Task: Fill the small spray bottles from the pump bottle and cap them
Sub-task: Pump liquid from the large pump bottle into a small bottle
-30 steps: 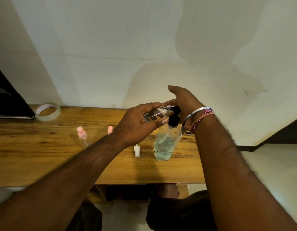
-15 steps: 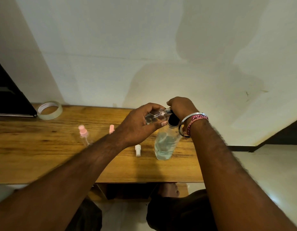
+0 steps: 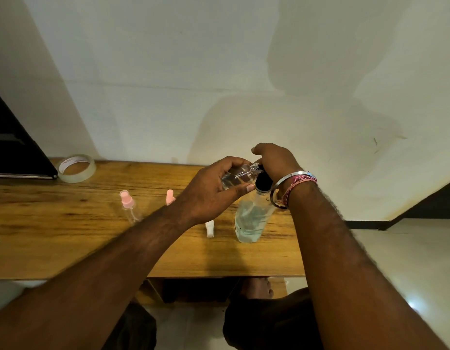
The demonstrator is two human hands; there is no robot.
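Nearest the table's (image 3: 67,248) front edge, a white spray cap (image 3: 209,228) lies just left of the clear pump bottle (image 3: 251,221), whose label print is too blurred to read. Above it the left hand (image 3: 208,190) grips a small clear spray bottle (image 3: 238,176) tilted with its open neck against the black pump head (image 3: 263,180), over which the right hand (image 3: 274,162) is curled, pressing. Farther left stand a pink-capped spray bottle (image 3: 126,205) and a pink cap (image 3: 170,197); by the wall lies a tape roll (image 3: 77,168), its core lettering illegible.
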